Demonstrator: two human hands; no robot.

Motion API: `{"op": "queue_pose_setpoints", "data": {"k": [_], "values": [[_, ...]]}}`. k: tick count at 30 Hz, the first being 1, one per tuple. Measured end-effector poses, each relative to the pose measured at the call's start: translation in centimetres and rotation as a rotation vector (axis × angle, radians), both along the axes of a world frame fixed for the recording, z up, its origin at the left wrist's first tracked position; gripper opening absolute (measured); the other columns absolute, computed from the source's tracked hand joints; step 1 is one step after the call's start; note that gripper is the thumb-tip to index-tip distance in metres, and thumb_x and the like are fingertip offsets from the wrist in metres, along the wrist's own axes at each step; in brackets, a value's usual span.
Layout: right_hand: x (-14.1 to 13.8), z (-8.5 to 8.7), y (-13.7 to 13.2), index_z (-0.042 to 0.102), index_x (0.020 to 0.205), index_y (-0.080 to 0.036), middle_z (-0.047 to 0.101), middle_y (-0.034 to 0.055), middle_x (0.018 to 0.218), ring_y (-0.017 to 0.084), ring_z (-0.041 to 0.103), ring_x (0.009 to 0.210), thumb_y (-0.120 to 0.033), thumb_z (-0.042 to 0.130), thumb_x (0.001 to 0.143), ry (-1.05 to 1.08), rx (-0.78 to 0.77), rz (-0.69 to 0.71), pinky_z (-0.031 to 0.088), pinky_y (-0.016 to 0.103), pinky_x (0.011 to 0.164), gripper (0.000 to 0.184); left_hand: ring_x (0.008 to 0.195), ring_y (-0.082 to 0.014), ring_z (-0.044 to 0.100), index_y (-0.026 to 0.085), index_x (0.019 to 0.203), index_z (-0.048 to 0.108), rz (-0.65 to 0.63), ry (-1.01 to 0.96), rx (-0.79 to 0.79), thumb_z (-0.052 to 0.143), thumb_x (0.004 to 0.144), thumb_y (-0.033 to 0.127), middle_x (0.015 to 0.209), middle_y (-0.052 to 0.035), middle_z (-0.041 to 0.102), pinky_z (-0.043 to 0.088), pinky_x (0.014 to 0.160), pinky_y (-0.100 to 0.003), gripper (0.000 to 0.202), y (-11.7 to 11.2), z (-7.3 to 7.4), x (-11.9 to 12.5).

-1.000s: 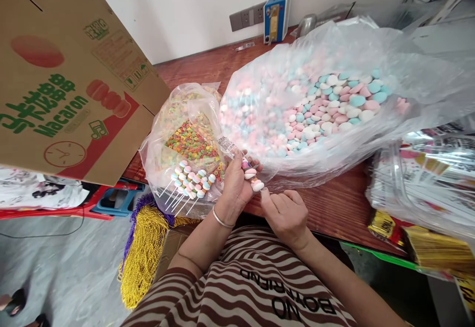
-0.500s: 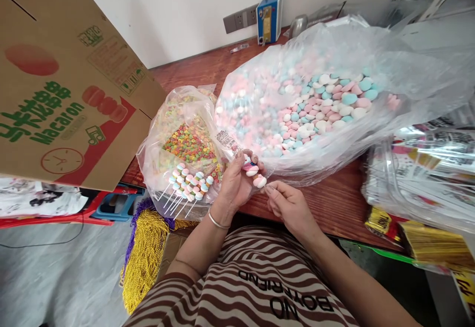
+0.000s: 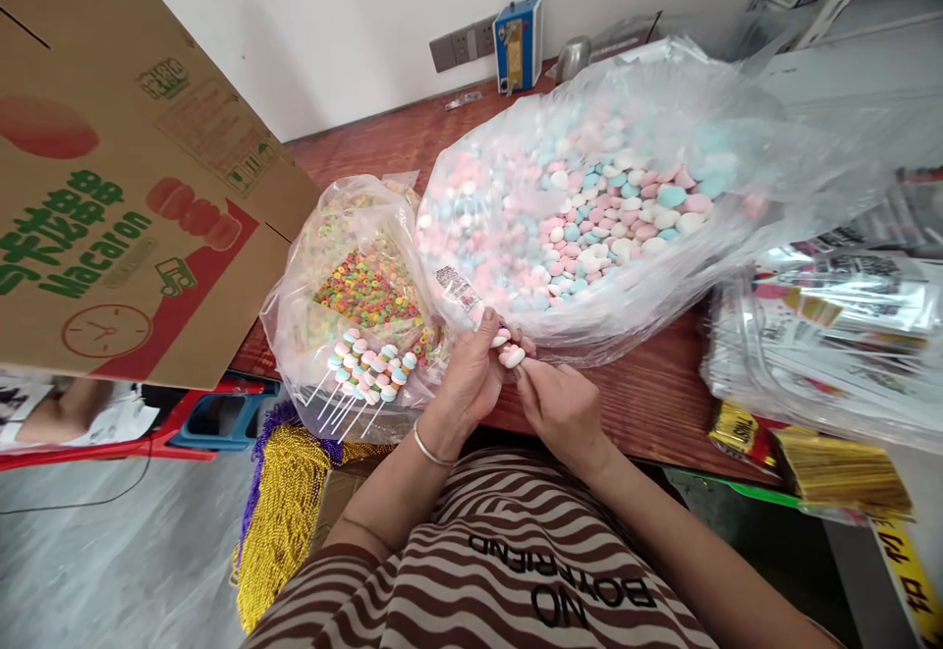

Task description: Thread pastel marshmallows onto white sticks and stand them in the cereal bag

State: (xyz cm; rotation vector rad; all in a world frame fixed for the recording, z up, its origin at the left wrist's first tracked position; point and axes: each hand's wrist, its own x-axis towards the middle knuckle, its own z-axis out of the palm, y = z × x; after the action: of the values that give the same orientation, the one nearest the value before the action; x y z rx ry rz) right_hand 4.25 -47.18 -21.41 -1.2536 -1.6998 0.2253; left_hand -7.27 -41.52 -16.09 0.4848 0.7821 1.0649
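Head view shows the person's left hand closed around a short row of pink and white sweets, which pokes out between thumb and fingers. A clear printed wrapper stretches up and away just beyond the thumb. The right hand is curled, its thumb and forefinger brought up against the near end of the row; whether they pinch the sweets or film around them cannot be told. So the sweets sit between the two hands, above the near edge of the wooden table.

Just left of the grip, several sweets on white sticks lie side by side on a clear bag of small coloured rings. Beyond the grip and off to its right spreads a far larger plastic bag of pink, white and blue pieces. Well to the right are flat clear packages, with gold strips nearer the person. Far left of the hands leans a cardboard box printed "Macaron".
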Motion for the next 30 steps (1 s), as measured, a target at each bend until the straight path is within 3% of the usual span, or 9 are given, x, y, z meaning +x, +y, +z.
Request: {"op": "queue_pose_setpoints", "data": {"k": [6,9,13,18,21,23,25,28,30], "values": [[0.3,0.8,0.2,0.057,0.077,-0.020,0.043,-0.0059,0.062,0.011,0.041,0.056,-0.031,0.053,0.100,0.565,-0.359,0.117,0.035,0.023,0.054,0.026,0.109,-0.0217,0.068,0.021,0.114,0.066,0.055,-0.067,0.135,0.077,0.084,0.043,0.122,-0.0101,0.069,0.055,0.089,-0.034,0.038,1.7,1.3,-2.0],[0.0,1.1,0.4,0.057,0.075,-0.020,0.045,-0.0057,0.062,0.010,0.041,0.056,-0.032,0.054,0.099,0.598,-0.380,0.173,0.035,0.023,0.054,0.027,0.095,-0.0168,0.070,0.023,0.118,0.065,0.134,-0.077,0.210,0.084,0.078,0.031,0.104,-0.0038,0.071,0.055,0.090,-0.033,0.045,2.5,1.5,-2.2],[-0.5,1.1,0.2,0.063,0.091,-0.018,0.053,-0.0055,0.063,0.010,0.047,0.052,-0.027,0.060,0.097,0.359,-0.226,0.042,0.037,0.023,0.053,0.011,0.055,-0.0056,0.054,0.018,0.108,0.068,0.200,-0.040,0.141,0.086,0.076,0.026,0.064,0.0082,0.049,0.053,0.067,-0.021,0.037,3.3,1.0,-1.3],[0.1,0.8,-0.5,0.066,0.106,-0.013,0.066,0.0037,0.070,0.016,0.056,0.059,-0.013,0.060,0.096,-0.279,0.212,-0.150,0.039,0.030,0.059,0.011,0.049,-0.0029,0.045,0.014,0.090,0.065,0.312,-0.070,0.054,0.079,0.085,0.030,0.061,0.0085,0.042,0.049,0.057,-0.016,0.022,3.4,0.9,-0.4],[0.5,0.8,-0.9,0.068,0.105,-0.012,0.066,0.0039,0.067,0.015,0.054,0.056,-0.012,0.059,0.096,-0.276,0.234,-0.080,0.036,0.031,0.058,0.012,0.049,-0.0032,0.045,0.016,0.097,0.065,0.274,-0.126,0.026,0.078,0.086,0.033,0.063,0.0079,0.044,0.050,0.056,-0.016,0.023,3.1,1.2,-0.3],[0.5,1.1,-1.1,0.068,0.101,-0.015,0.067,0.0037,0.071,0.014,0.056,0.058,-0.018,0.055,0.099,-0.012,0.047,0.024,0.038,0.029,0.058,0.013,0.049,-0.0035,0.045,0.017,0.104,0.066,0.209,-0.157,0.027,0.074,0.090,0.037,0.064,0.0072,0.045,0.050,0.055,-0.016,0.025,2.9,1.3,-0.4],[0.3,1.5,-1.2,0.066,0.092,-0.017,0.062,0.0003,0.066,0.012,0.051,0.054,-0.029,0.052,0.102,0.376,-0.282,0.154,0.037,0.026,0.053,0.020,0.049,-0.0038,0.044,0.017,0.107,0.067,0.131,-0.182,0.038,0.068,0.093,0.041,0.065,0.0064,0.046,0.050,0.055,-0.017,0.028,2.8,1.5,-0.6],[-0.1,2.2,-1.2,0.062,0.084,-0.019,0.038,-0.0095,0.049,0.007,0.029,0.040,-0.047,0.059,0.097,0.957,-0.727,0.356,0.024,0.022,0.041,0.031,0.046,-0.0039,0.039,0.017,0.106,0.068,0.052,-0.210,0.041,0.062,0.095,0.049,0.064,0.0059,0.044,0.047,0.053,-0.017,0.035,2.6,1.5,-0.8],[-0.3,2.7,-1.1,0.063,0.082,-0.019,0.029,-0.0132,0.045,0.005,0.020,0.036,-0.050,0.067,0.090,1.215,-0.857,0.449,0.020,0.021,0.039,0.032,0.044,-0.0037,0.034,0.017,0.104,0.069,0.036,-0.206,0.029,0.058,0.096,0.054,0.063,0.0062,0.041,0.045,0.051,-0.017,0.040,2.6,1.5,-0.8]]}}
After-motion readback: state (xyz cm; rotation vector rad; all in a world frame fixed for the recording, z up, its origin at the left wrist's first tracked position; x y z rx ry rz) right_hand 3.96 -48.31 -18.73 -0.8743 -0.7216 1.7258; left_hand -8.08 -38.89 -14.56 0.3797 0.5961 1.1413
